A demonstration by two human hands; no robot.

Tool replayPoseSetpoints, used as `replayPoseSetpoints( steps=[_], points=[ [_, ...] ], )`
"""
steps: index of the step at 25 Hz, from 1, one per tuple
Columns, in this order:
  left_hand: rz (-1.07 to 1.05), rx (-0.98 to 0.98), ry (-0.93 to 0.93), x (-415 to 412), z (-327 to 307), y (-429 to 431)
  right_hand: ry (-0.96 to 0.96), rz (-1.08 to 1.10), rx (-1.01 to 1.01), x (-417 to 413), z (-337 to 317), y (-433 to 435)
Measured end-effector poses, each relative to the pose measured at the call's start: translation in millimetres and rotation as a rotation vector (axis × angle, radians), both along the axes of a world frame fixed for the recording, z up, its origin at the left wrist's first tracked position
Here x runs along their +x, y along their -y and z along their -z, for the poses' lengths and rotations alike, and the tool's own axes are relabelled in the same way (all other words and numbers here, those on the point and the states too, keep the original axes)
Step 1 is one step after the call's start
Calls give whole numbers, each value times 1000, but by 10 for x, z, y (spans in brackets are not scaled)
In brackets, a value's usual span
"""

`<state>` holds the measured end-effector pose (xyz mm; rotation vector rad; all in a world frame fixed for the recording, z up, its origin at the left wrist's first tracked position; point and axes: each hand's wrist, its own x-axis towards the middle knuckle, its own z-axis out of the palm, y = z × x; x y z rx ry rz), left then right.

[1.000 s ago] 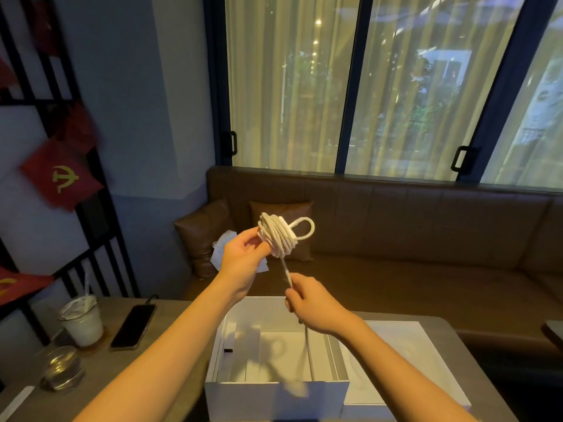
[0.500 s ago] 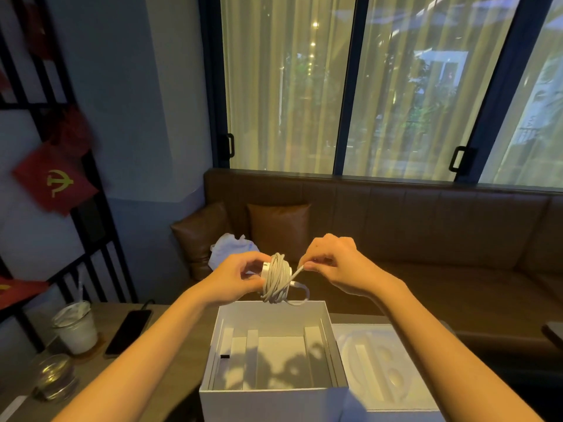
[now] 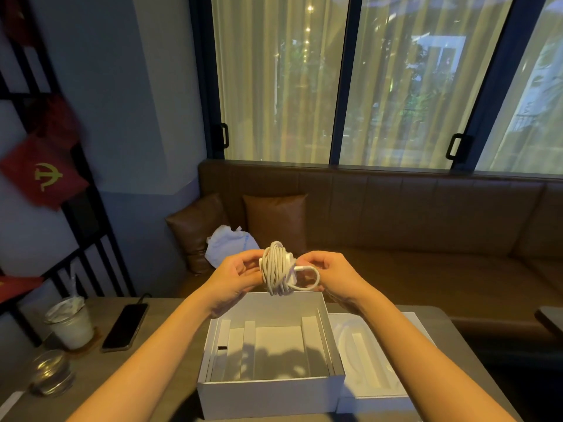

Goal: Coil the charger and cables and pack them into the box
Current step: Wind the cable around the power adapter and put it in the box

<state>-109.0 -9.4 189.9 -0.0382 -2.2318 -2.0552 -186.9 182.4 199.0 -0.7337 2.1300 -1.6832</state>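
A white charger with its white cable wound round it in a tight bundle (image 3: 276, 268) hangs above the far edge of the open white box (image 3: 271, 394). My left hand (image 3: 236, 277) grips the bundle from the left. My right hand (image 3: 330, 274) pinches the cable's free end, which forms a small loop (image 3: 308, 278) on the right side of the bundle. The box holds white cardboard dividers and nothing else that I can see.
A white moulded insert tray (image 3: 370, 357) lies right of the box. On the brown table (image 3: 158, 318) to the left are a black phone (image 3: 125, 327), a lidded cup with a straw (image 3: 70, 322) and a glass jar (image 3: 50, 373). A brown sofa with cushions stands behind.
A second ago my right hand held the cable's hanging tail low over the box. It has risen to the bundle, the tail is now wound on, and both hands have come down closer to the box.
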Motion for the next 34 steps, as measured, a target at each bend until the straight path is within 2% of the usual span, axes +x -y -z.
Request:
replayPoseSetpoints(
  steps=[7, 11, 15, 18, 26, 31, 34],
  points=[
    [-46, 114, 10, -73, 55, -73, 103, 3, 68, 81, 231, 24],
    [-68, -127, -23, -74, 35, -77, 313, 61, 122, 84, 239, -6],
    [-91, -258, -59, -56, 14, -67, 620, -9, -91, 57, 202, -51],
    [-128, -294, -81, -33, 36, -47, 728, -87, -206, 53, 194, -80],
    [-277, -312, -129, -7, 101, -62, 523, -142, -316, 139, 283, -76],
    [-308, -134, -87, 15, 238, -141, 255, 123, -205, 241, 325, 64],
    [-394, -25, -67, 22, 344, -223, 256, 256, -226, 270, 351, 163]
  ],
)
